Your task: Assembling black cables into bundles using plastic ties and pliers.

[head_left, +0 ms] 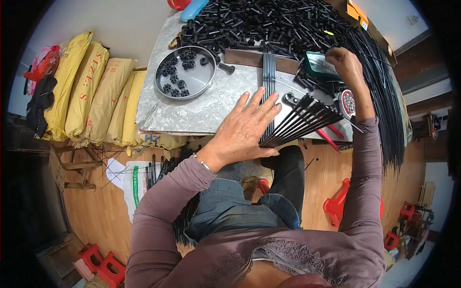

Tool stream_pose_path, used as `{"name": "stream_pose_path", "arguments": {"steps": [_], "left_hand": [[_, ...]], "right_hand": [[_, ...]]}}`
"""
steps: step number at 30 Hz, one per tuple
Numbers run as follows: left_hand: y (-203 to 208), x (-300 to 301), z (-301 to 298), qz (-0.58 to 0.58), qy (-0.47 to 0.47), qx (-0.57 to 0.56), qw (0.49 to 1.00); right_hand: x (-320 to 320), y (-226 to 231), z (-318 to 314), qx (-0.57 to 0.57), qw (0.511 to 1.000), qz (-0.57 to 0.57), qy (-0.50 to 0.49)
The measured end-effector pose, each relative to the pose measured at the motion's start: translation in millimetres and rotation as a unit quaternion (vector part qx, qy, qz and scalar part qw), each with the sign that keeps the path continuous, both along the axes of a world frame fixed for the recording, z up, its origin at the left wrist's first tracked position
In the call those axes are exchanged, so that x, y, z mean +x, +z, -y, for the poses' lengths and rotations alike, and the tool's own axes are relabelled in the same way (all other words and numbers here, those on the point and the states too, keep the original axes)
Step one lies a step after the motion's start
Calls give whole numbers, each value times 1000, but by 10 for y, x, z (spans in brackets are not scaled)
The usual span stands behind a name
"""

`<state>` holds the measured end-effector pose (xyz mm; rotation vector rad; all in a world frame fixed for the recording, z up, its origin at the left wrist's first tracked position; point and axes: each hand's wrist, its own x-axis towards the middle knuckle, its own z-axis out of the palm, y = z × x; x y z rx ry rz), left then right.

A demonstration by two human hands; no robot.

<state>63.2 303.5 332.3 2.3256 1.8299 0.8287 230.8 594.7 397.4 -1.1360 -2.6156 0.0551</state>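
My left hand (247, 127) lies palm down with fingers outstretched over a row of thin black rods (269, 72) at the table's front edge. The far part of the row crosses a brown strip (245, 60). Beside the hand, more black rods with thicker tips (307, 115) fan out to the right. My right hand (346, 65) is pinched together above the right end of a dark green tray (317, 65) holding thin pale pieces; anything between its fingertips is too small to make out. Red-handled pliers (329, 139) lie partly under the fanned rods.
A heap of black tubular parts (254, 24) covers the table's far side. A round metal pan (206, 79) with small black pieces stands at left, a round tin (347, 103) at right. Long black rods (389, 105) hang over the right edge. Yellow sacks (89, 91) lean at left.
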Motion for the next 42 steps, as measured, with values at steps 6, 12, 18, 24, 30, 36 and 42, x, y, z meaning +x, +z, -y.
{"name": "stream_pose_path", "arguments": {"steps": [6,12,18,24,30,36,42], "left_hand": [[14,23,63,-4,-8,-25,1000],[34,28,72,-1,-8,-25,1000],[13,35,54,-13,-4,-18,1000],[42,51,39,-29,-4,-30,999],[21,67,52,-22,6,-36,999],[58,72,36,-27,3,-45,999],[74,84,30,-18,2,-52,998]], "right_hand": [[121,-146,10,48,998,-4,40],[183,-33,6,108,993,-11,44],[-285,-82,316,102,973,-134,160],[-603,-225,493,90,974,-48,204],[-530,-272,472,63,979,-52,186],[-577,-317,474,64,977,-78,188],[-521,-320,470,63,978,-99,174]]}}
